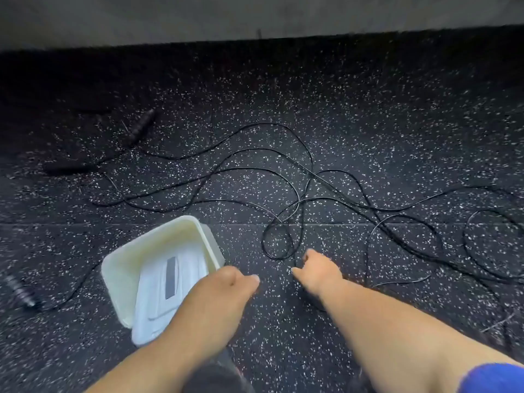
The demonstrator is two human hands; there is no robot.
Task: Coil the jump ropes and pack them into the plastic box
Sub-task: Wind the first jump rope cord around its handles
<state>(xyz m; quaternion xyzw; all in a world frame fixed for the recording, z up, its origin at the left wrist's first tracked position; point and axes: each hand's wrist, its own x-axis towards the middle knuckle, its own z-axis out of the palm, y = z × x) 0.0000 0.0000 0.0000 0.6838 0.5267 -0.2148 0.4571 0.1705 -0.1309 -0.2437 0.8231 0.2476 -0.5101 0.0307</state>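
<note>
Head view, only one available. Thin black jump ropes (300, 194) are lying tangled across the floor (368, 109), loops crossing each other from centre out to the right edge. Three black handles are showing: one far left (143, 124), one below it (68, 167), blurred, and one at the left edge (19, 292) with cord trailing off it. Cannot tell which handle belongs to which cord.

Plastic box (119, 268) is sitting open on the floor, left of centre, tilted askew to the camera. A white lid-like panel (167, 287) is lying inside or against it; cannot tell which. No rope in the box yet.

Left hand (226, 282) is hovering just beside the box's near right corner, fingers curling loosely, holding nothing visible. Right hand (317, 270) is reaching toward the nearest small loop (278, 242), fingers bent, close to the cord. Motion blur, so cannot tell whether it is pinching cord or not.

Handling, my read: cord is looking light, limp but springy, likely slick-coated, so it will be kinking and sliding out of a loose coil. Best to be taking hold at a handle and feeding loops from there, not pulling mid-tangle. Snag risk at the crossings.

Surface: dark rubber gym flooring with white flecks, a tile seam running across mid-frame. Grey wall (255, 15) is running along the far side. Low contrast between cord and floor.
</note>
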